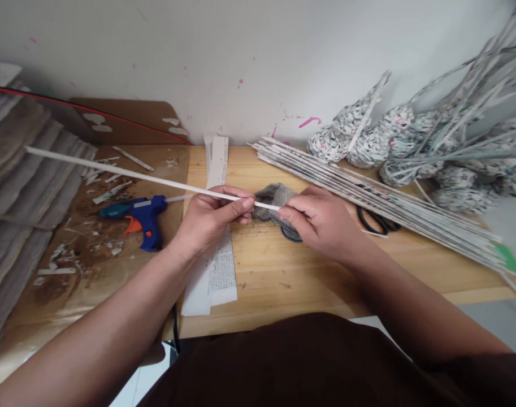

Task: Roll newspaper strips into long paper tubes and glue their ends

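Note:
A long, thin white rolled paper tube (pixel 126 174) slants across the view, its far end out to the left. My left hand (pixel 215 212) is closed around the tube near its right part, thumb on top. The tube's right end is pinched in the fingers of my right hand (pixel 315 217). Below and behind the hands lies a crumpled grey cloth (pixel 272 195), partly covered by them. Under my left wrist, printed paper strips (pixel 221 274) lie on the wooden table (pixel 266 305).
A blue glue gun (pixel 150 223) lies on the left among paper scraps, near stacked paper (pixel 24 186). A bundle of paper tubes (pixel 368 198) crosses the right side, over black-handled scissors (pixel 372 223). Woven paper pieces (pixel 368 144) stand against the wall.

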Tool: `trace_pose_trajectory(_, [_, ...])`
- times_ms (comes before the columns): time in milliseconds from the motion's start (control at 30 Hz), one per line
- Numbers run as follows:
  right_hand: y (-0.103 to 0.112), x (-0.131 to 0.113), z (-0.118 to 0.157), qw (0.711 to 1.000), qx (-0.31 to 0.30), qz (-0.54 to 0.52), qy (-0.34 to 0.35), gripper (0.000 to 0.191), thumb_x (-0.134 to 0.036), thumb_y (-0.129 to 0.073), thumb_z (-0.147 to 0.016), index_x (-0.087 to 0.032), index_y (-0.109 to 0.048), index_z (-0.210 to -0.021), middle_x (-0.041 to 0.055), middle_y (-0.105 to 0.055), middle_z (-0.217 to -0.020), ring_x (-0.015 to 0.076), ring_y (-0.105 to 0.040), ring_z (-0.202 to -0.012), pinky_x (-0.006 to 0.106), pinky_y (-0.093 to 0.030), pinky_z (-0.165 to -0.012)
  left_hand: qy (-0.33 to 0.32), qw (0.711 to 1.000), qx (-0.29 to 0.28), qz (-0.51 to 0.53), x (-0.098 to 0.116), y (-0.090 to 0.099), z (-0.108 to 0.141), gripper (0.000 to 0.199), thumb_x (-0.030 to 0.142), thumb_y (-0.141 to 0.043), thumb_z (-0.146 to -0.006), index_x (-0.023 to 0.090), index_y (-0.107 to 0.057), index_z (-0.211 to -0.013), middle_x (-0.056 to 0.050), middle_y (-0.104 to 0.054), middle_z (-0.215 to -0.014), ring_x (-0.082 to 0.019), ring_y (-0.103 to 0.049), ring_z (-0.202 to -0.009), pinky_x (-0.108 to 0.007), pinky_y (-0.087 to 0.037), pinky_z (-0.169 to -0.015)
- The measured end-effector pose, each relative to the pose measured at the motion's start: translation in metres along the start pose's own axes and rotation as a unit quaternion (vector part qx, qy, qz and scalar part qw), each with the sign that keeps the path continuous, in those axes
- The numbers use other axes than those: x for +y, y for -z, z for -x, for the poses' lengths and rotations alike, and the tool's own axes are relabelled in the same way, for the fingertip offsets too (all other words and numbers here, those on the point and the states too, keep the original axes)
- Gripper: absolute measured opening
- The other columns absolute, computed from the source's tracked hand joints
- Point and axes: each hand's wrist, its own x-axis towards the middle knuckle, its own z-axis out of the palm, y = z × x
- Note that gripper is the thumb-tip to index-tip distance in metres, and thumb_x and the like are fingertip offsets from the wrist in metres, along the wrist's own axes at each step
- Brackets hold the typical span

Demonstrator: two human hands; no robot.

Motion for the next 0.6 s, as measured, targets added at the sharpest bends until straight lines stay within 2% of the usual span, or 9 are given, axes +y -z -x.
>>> trace_pose_trajectory(67, [-0.0004, 0.0004, 0.0009, 1.000, 0.006, 0.006, 0.012, 0.027, -0.035, -0.051, -0.093, -0.019, -0.063, -0.074, 0.0031, -0.062, -0.067, 0.0177, -0.053, -0.067, 0.031, -0.037, -0.070, -0.004, 1.000, 0.001, 0.003, 0.0010, 0.0003, -0.0002, 0.016, 0.024, -0.079, -0.064, 0.016, -0.070, -0.075, -0.001, -0.061, -0.059, -0.011, -0.056, -0.055, -0.024, -0.045, -0.051])
trace_pose_trajectory(167, [-0.0018, 0.0011, 0.0026, 0.998, 0.049, 0.009, 0.032, 0.019, -0.037, -0.057, -0.089, -0.020, -0.065, -0.089, 0.0055, -0.068, -0.084, 0.0207, -0.057, -0.079, 0.034, -0.038, -0.077, -0.011, 1.000, 0.001, 0.008, 0.0016, 0.0005, -0.0001, 0.015, 0.024, -0.079, -0.065, 0.016, -0.070, -0.075, 0.000, -0.061, -0.059, -0.010, -0.056, -0.055, -0.024, -0.044, -0.051])
trace_pose_trajectory(333, [-0.0004, -0.0012, 0.0038, 0.999, 0.039, 0.002, 0.018, 0.025, -0.031, -0.048, -0.094, -0.020, -0.067, -0.082, 0.0039, -0.066, -0.073, 0.0183, -0.055, -0.071, 0.033, -0.039, -0.074, -0.017, 1.000, 0.008, 0.001, 0.0010, 0.0005, 0.0000, 0.015, 0.024, -0.079, -0.065, 0.017, -0.069, -0.073, 0.000, -0.061, -0.059, -0.011, -0.057, -0.056, -0.025, -0.044, -0.051])
trace_pose_trajectory(467, [0.0017, -0.0025, 0.0033, 0.998, 0.057, -0.040, 0.006, 0.020, -0.033, -0.053, -0.091, -0.021, -0.067, -0.085, 0.0029, -0.068, -0.078, 0.0172, -0.057, -0.072, 0.031, -0.040, -0.072, -0.023, 1.000, 0.001, -0.001, -0.0001, 0.0010, -0.0006, 0.016, 0.024, -0.079, -0.064, 0.016, -0.069, -0.074, 0.000, -0.061, -0.060, -0.011, -0.056, -0.055, -0.025, -0.044, -0.052])
trace_pose_trajectory(600, [0.0016, -0.0003, 0.0028, 0.998, 0.053, -0.046, 0.009, 0.017, -0.031, -0.057, -0.089, -0.020, -0.067, -0.080, 0.0031, -0.068, -0.078, 0.0174, -0.057, -0.074, 0.032, -0.040, -0.075, -0.031, 0.999, -0.007, -0.023, -0.0012, 0.0018, -0.0004, 0.017, 0.025, -0.079, -0.065, 0.016, -0.070, -0.076, -0.001, -0.062, -0.059, -0.011, -0.057, -0.055, -0.025, -0.045, -0.053])
